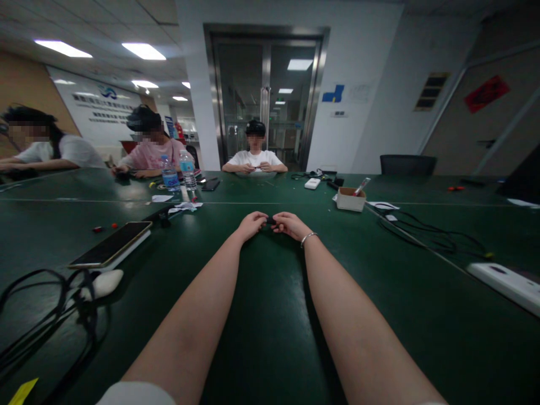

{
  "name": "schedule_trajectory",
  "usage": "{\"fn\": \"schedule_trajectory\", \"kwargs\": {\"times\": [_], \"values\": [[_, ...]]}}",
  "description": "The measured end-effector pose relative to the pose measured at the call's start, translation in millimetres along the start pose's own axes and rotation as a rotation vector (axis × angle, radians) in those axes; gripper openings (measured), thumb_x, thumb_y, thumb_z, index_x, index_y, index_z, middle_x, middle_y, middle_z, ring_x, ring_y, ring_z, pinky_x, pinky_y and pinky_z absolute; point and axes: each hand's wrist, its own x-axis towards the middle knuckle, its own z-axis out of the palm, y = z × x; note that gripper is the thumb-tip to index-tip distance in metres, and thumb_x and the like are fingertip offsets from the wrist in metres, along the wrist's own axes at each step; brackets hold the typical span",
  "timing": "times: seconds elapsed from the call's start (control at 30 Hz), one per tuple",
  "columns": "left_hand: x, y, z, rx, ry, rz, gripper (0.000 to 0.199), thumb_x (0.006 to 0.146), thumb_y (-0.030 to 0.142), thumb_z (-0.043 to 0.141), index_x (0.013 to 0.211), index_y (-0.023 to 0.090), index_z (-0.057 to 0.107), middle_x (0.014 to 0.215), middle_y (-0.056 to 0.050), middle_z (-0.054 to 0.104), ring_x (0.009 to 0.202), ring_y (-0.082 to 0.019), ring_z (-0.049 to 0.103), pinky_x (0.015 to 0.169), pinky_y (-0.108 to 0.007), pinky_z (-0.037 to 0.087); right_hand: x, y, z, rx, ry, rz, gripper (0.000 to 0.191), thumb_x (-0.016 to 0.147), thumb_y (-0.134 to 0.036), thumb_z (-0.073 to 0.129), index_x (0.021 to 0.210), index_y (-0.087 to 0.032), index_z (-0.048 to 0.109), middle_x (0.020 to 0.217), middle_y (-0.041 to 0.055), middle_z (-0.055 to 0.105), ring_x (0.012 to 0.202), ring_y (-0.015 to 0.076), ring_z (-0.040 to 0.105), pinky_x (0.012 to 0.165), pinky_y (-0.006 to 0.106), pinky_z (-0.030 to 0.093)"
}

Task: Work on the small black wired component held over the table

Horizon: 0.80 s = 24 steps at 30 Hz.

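Note:
Both arms reach forward over the dark green table (270, 315). Between my hands is a small dark object (270, 220), too small to identify. My left hand (253, 225) pinches its left end with the fingertips. On its right end, the fingers of my right hand (291, 225) are closed, and a silver bracelet (309, 239) circles that wrist. The two hands are close together, just above or on the tabletop; the exact contact is unclear.
A phone (112, 244), a white mouse-like item (105, 283) and black cables (63, 304) lie left. Water bottles (188, 171) stand farther back. A small box (351, 200) and a white power strip (506, 281) are right. Several people sit beyond.

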Motion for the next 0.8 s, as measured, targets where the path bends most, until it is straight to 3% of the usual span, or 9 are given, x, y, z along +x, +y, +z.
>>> {"fn": "schedule_trajectory", "kwargs": {"times": [0.47, 0.57, 0.7, 0.8], "values": [[1.1, -2.0, -0.5, -0.01, -0.027, 0.024, 0.025, 0.084, 0.031, 0.047, 0.098, 0.014, 0.061, 0.067, -0.002, 0.057, 0.053, -0.008, 0.047, 0.048, -0.019, 0.036, -1.7, -2.1, 1.4, 0.001, 0.01, 0.009, 0.01, 0.082, -0.012, 0.063, 0.077, -0.012, 0.054, 0.048, -0.0015, 0.057, 0.043, 0.0077, 0.057, 0.054, 0.022, 0.057], [1.2, -2.3, -0.8, -0.009, -0.009, 0.014, 0.024, 0.082, 0.029, 0.05, 0.098, 0.015, 0.06, 0.075, -0.003, 0.06, 0.057, -0.009, 0.05, 0.049, -0.018, 0.037, -2.1, -2.4, 1.6, 0.003, 0.014, 0.007, 0.009, 0.083, -0.011, 0.062, 0.078, -0.013, 0.054, 0.048, -0.0016, 0.056, 0.045, 0.0084, 0.058, 0.054, 0.022, 0.057], [-0.4, -0.9, -1.4, -0.005, -0.035, 0.023, 0.026, 0.083, 0.034, 0.049, 0.093, 0.014, 0.062, 0.065, -0.002, 0.057, 0.054, -0.009, 0.048, 0.049, -0.019, 0.037, -2.6, -2.9, 1.7, -0.002, 0.016, 0.014, 0.008, 0.085, -0.008, 0.057, 0.079, -0.012, 0.054, 0.049, -0.0013, 0.057, 0.044, 0.0075, 0.058, 0.054, 0.021, 0.057], [-2.4, 2.1, -1.4, 0.006, -0.013, 0.014, 0.022, 0.079, 0.03, 0.054, 0.093, 0.015, 0.063, 0.072, -0.003, 0.059, 0.059, -0.01, 0.05, 0.05, -0.018, 0.037, -2.9, -3.5, 2.1, 0.002, 0.012, 0.021, 0.008, 0.085, -0.008, 0.057, 0.079, -0.012, 0.054, 0.05, -0.0008, 0.058, 0.042, 0.0067, 0.056, 0.052, 0.019, 0.056]]}}
